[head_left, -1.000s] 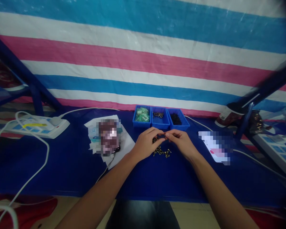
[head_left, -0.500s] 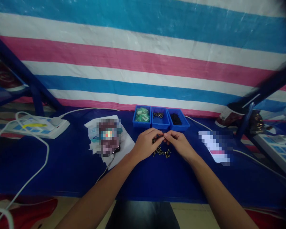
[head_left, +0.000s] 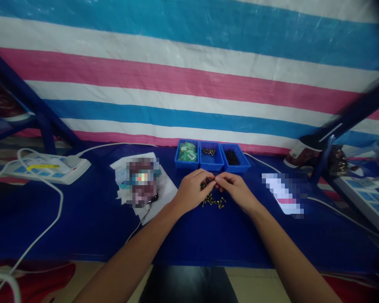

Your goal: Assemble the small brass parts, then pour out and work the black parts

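Observation:
My left hand (head_left: 192,188) is closed, its thumb and fingers curled round several small dark-and-brass, screw-like parts (head_left: 204,184). My right hand (head_left: 234,188) meets it at the fingertips in a pinch; whatever is between those fingers is too small to name. Just below the hands, a loose group of brass-coloured, screw-like pieces (head_left: 209,200) lies on the blue table (head_left: 227,240). Behind the hands stand three blue bins in a row. Green packets (head_left: 188,152) fill the left one, small brass-and-dark parts (head_left: 208,151) lie in the middle one, and black pieces (head_left: 231,157) in the right one.
To the left, a blurred-out object (head_left: 142,181) rests on white paper (head_left: 166,189), with a cable attached. A lit, blurred phone-like object (head_left: 284,195) lies to the right. Power strips (head_left: 78,170) and white cables occupy both sides. A striped sheet (head_left: 189,80) hangs behind.
The view has shifted very slightly. Both hands stay together at the fingertips, with only small finger movement.

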Tool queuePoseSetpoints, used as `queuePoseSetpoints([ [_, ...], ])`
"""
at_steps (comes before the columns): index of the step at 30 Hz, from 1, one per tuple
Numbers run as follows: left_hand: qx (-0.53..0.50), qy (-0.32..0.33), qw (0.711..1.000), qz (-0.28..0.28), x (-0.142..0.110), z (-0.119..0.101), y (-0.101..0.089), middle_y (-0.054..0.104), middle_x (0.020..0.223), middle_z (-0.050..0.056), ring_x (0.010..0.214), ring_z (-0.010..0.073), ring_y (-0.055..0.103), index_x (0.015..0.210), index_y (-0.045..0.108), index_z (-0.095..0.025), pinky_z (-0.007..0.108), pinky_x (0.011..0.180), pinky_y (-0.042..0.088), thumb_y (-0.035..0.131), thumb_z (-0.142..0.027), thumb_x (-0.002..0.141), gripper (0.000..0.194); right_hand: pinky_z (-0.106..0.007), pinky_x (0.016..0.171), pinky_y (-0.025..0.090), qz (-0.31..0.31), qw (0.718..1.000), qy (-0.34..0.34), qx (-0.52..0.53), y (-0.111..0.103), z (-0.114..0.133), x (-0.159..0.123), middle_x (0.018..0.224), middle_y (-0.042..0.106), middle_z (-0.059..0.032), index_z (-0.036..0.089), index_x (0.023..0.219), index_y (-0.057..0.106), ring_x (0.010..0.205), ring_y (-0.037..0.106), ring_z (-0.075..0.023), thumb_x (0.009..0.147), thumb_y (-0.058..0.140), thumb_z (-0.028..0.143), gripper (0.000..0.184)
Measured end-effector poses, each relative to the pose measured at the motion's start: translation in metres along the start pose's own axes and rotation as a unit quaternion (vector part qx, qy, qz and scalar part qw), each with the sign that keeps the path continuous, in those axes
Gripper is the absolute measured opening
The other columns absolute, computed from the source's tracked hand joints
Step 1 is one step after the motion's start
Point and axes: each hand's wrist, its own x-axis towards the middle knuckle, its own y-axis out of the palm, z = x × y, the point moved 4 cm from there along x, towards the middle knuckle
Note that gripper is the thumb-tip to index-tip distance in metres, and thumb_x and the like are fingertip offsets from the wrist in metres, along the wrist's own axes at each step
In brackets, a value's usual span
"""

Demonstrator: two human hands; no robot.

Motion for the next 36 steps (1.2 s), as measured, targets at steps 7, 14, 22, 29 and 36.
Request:
queuePoseSetpoints([
  [7,-0.01,-0.005,1.0,-0.01,0.001,-0.001,-0.003,0.066,0.093,0.003,0.088,0.0164,0.063,0.099,0.063,-0.02,0.032,0.08,0.051,0.056,-0.024,0.093,0.011,-0.027,0.064,0.039,0.016,1.0,-0.007,0.008,0.0,0.005,-0.003,0.076,0.064,-0.0012,0.019,0.083,0.069,0.066,0.052,-0.0132,0.087,0.062,0.047,0.029],
  [14,-0.017,0.002,1.0,-0.006,0.001,-0.001,-0.002,0.067,0.094,0.004,0.09,0.0167,0.063,0.097,0.064,-0.02,0.032,0.081,0.05,0.056,-0.024,0.093,0.01,-0.027,0.063,0.039,0.017,1.0,-0.006,0.021,0.001,0.004,-0.002,0.075,0.063,-0.0005,0.019,0.087,0.067,0.064,0.051,-0.0128,0.086,0.063,0.046,0.027],
  [22,-0.005,-0.013,1.0,-0.022,0.001,0.001,-0.002,0.067,0.093,0.003,0.087,0.0167,0.063,0.099,0.064,-0.021,0.033,0.08,0.05,0.057,-0.026,0.093,0.01,-0.028,0.063,0.04,0.017,0.999,-0.009,0.049,0.001,0.004,-0.002,0.076,0.064,-0.001,0.02,0.095,0.067,0.064,0.051,-0.0134,0.081,0.068,0.046,0.029],
  [29,-0.001,-0.02,0.999,-0.036,0.001,-0.001,-0.004,0.066,0.089,0.003,0.084,0.0168,0.062,0.094,0.063,-0.02,0.032,0.078,0.049,0.054,-0.031,0.094,0.014,-0.028,0.063,0.039,0.026,0.999,0.0,0.027,0.002,0.004,-0.002,0.068,0.059,-0.0005,0.019,0.073,0.06,0.063,0.05,-0.0134,0.087,0.059,0.051,0.034],
  [36,0.032,-0.1,0.986,-0.13,0.003,0.01,-0.016,0.066,0.083,0.002,0.075,0.0154,0.06,0.09,0.064,-0.019,0.031,0.072,0.046,0.049,-0.033,0.096,0.021,-0.028,0.061,0.042,-0.092,0.993,0.004,0.077,-0.006,-0.008,0.004,0.083,0.06,0.0022,0.026,0.13,0.043,0.056,0.052,-0.0114,0.081,0.068,0.048,0.059],
])
